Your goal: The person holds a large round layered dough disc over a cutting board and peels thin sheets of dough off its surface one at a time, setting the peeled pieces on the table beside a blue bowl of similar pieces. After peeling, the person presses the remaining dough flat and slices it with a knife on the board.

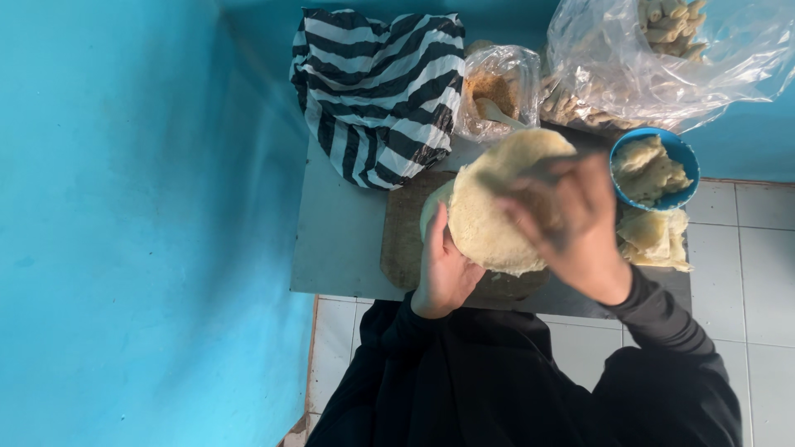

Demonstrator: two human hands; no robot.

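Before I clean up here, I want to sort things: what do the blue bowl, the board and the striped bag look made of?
Blue bowl: probably plastic, smooth and evenly coloured. Board: looks like worn brown wood, matte and stained. Striped bag: thin plastic film, crinkled with a slight sheen.
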